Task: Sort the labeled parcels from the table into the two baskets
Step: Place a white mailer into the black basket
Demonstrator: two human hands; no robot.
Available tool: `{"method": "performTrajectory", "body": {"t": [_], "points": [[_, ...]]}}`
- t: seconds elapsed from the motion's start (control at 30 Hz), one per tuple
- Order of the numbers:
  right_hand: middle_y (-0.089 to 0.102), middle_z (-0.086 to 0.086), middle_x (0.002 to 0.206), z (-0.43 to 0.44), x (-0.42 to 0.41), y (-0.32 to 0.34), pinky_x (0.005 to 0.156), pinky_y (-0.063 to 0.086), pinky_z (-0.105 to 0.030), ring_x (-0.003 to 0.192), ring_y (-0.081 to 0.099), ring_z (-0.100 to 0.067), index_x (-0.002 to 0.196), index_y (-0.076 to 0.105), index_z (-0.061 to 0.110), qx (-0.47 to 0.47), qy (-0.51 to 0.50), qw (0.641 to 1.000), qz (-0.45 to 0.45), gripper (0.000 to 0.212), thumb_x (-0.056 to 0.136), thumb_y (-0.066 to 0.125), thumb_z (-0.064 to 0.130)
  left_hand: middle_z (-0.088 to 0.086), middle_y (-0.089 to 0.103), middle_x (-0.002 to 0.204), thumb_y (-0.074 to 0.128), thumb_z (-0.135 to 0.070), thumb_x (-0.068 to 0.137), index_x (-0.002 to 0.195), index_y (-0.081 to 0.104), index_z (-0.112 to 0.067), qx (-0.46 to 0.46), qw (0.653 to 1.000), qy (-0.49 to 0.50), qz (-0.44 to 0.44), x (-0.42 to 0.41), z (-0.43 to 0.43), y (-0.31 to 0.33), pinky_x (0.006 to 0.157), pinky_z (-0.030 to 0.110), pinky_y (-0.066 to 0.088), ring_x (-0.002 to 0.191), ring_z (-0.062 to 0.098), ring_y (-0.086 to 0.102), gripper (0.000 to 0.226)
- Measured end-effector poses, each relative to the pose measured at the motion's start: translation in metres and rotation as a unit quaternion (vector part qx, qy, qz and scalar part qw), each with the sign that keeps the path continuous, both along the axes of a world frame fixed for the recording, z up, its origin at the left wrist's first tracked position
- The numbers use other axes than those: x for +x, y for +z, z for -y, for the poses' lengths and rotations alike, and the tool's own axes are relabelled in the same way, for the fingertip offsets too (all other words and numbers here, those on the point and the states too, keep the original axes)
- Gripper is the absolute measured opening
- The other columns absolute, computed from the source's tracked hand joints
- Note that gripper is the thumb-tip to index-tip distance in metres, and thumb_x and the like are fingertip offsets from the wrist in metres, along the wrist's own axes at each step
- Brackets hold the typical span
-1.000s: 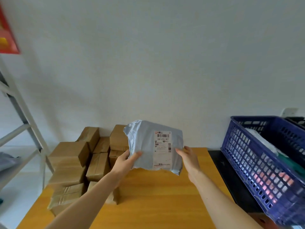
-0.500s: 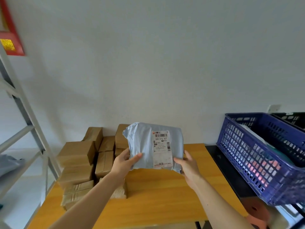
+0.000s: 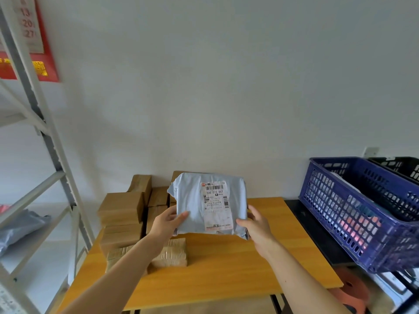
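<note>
Grey poly-mailer parcel point(image 3: 192, 200) held up in the air over the back-middle of the counter point(image 3: 226, 273), clear of its surface, white shipping label point(image 3: 216, 207) facing the wearer.

Left hand point(image 3: 167, 225): grips the lower left edge, thumb laid across the front face, fingers out of sight behind.
Right hand point(image 3: 257, 230): grips the lower right corner, thumb forward, fingers wrapped behind the edge.

Change over the last second:
- Both hands have kept hold throughout; no release, no hand-over.
- Right hand has slid down from mid-height on the right edge to the bottom corner.
- Parcel now sits squarer and more upright, so the barcode and the printed code line read plainly.
- Parcel has not travelled toward either basket; it remains over the same patch of counter, in front of the cardboard boxes point(image 3: 121, 207) stacked at the back left.
- Head view has drawn back; the counter's front edge is now in view.

Reading: this looks like the label check, not the carry. The regrip and squaring-up suggest the sort decision is being made now.

Targets: blue basket point(image 3: 340, 211) stands on a dark surface to the right of the counter, with some items already inside. Black basket point(image 3: 401, 165) is just beyond it, only its rim in view, contents not visible. Many boxes are left on the counter, so the task seems far from finished.
</note>
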State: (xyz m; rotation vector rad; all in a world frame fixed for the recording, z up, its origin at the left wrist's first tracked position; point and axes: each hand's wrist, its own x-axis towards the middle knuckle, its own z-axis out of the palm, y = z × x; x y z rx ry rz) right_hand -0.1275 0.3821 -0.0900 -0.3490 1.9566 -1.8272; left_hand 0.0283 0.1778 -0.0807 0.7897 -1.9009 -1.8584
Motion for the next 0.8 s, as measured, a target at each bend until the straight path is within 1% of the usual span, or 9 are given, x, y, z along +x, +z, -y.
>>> {"method": "performTrajectory", "body": {"t": [0.13, 0.23, 0.33, 0.4, 0.47, 0.5, 0.6, 0.7, 0.8], "points": [[0.05, -0.004, 0.139, 0.005, 0.016, -0.001, 0.093, 0.053, -0.045, 0.112, 0.06, -0.021, 0.148, 0.033, 0.022, 0.012, 0.004, 1.0, -0.013, 0.074, 0.084, 0.068, 0.005, 0.004, 0.071, 0.098, 0.068, -0.033, 0.087, 0.117, 0.06, -0.025, 0.002, 1.0, 0.001, 0.005, 0.019, 0.004, -0.008, 0.085, 0.045, 0.057, 0.092, 0.026, 0.069, 0.033], [0.047, -0.002, 0.141, 0.001, 0.028, -0.005, 0.09, 0.055, -0.041, 0.111, 0.059, -0.019, 0.148, 0.033, 0.023, 0.025, 0.003, 1.0, -0.018, 0.074, 0.085, 0.068, 0.005, 0.002, 0.07, 0.099, 0.069, -0.034, 0.086, 0.121, 0.051, -0.029, -0.009, 1.0, 0.01, 0.01, 0.029, 0.001, -0.015, 0.075, 0.038, 0.058, 0.089, 0.022, 0.068, 0.039], [0.047, -0.002, 0.141, -0.007, 0.037, -0.01, 0.087, 0.055, -0.037, 0.11, 0.059, -0.018, 0.148, 0.034, 0.023, 0.033, -0.008, 0.999, -0.019, 0.073, 0.086, 0.067, 0.004, 0.002, 0.069, 0.102, 0.07, -0.033, 0.086, 0.125, 0.045, -0.032, -0.018, 1.0, 0.011, 0.006, 0.033, -0.006, -0.02, 0.063, 0.03, 0.055, 0.088, 0.02, 0.068, 0.046], [0.048, -0.002, 0.14, -0.015, 0.041, -0.013, 0.085, 0.056, -0.037, 0.108, 0.06, -0.017, 0.148, 0.034, 0.023, 0.036, -0.014, 0.999, -0.015, 0.072, 0.086, 0.067, 0.004, 0.002, 0.068, 0.102, 0.069, -0.033, 0.086, 0.125, 0.043, -0.034, -0.015, 1.0, 0.008, 0.003, 0.033, -0.012, -0.024, 0.061, 0.028, 0.055, 0.088, 0.019, 0.068, 0.047], [0.048, -0.001, 0.139, -0.025, 0.044, -0.016, 0.083, 0.056, -0.036, 0.107, 0.06, -0.018, 0.148, 0.034, 0.023, 0.043, -0.022, 0.999, -0.01, 0.072, 0.087, 0.066, 0.005, 0.004, 0.068, 0.104, 0.068, -0.033, 0.087, 0.123, 0.045, -0.034, -0.004, 1.0, 0.003, 0.009, 0.031, -0.019, -0.03, 0.066, 0.032, 0.054, 0.092, 0.021, 0.067, 0.043], [0.049, -0.001, 0.138, -0.031, 0.046, -0.018, 0.083, 0.056, -0.037, 0.108, 0.06, -0.018, 0.147, 0.034, 0.024, 0.048, -0.027, 0.998, -0.008, 0.071, 0.087, 0.066, 0.005, 0.004, 0.068, 0.104, 0.067, -0.033, 0.088, 0.121, 0.048, -0.034, -0.002, 1.0, -0.003, 0.014, 0.029, -0.025, -0.034, 0.066, 0.031, 0.052, 0.093, 0.021, 0.066, 0.038], [0.051, -0.001, 0.135, -0.055, 0.047, -0.022, 0.084, 0.056, -0.039, 0.109, 0.06, -0.019, 0.146, 0.036, 0.024, 0.064, -0.046, 0.997, 0.0, 0.069, 0.087, 0.066, 0.005, 0.001, 0.068, 0.101, 0.063, -0.033, 0.091, 0.116, 0.054, -0.034, 0.004, 0.999, -0.023, 0.026, 0.02, -0.046, -0.041, 0.057, 0.022, 0.046, 0.088, 0.016, 0.065, 0.027], [0.054, -0.001, 0.132, -0.087, 0.043, -0.022, 0.069, 0.054, -0.026, 0.102, 0.061, -0.014, 0.146, 0.037, 0.024, 0.07, -0.072, 0.995, 0.003, 0.068, 0.088, 0.065, 0.005, 0.0, 0.067, 0.099, 0.062, -0.031, 0.092, 0.115, 0.056, -0.03, 0.004, 0.998, -0.051, 0.027, 0.003, -0.071, -0.042, 0.05, 0.018, 0.046, 0.084, 0.014, 0.064, 0.024], [0.054, -0.001, 0.131, -0.123, 0.034, -0.021, 0.066, 0.051, -0.024, 0.103, 0.061, -0.015, 0.146, 0.036, 0.024, 0.07, -0.104, 0.992, 0.009, 0.067, 0.088, 0.065, 0.005, 0.001, 0.067, 0.099, 0.063, -0.03, 0.092, 0.112, 0.056, -0.03, -0.001, 0.996, -0.08, 0.025, -0.018, -0.103, -0.035, 0.048, 0.018, 0.046, 0.081, 0.015, 0.064, 0.022]]}}
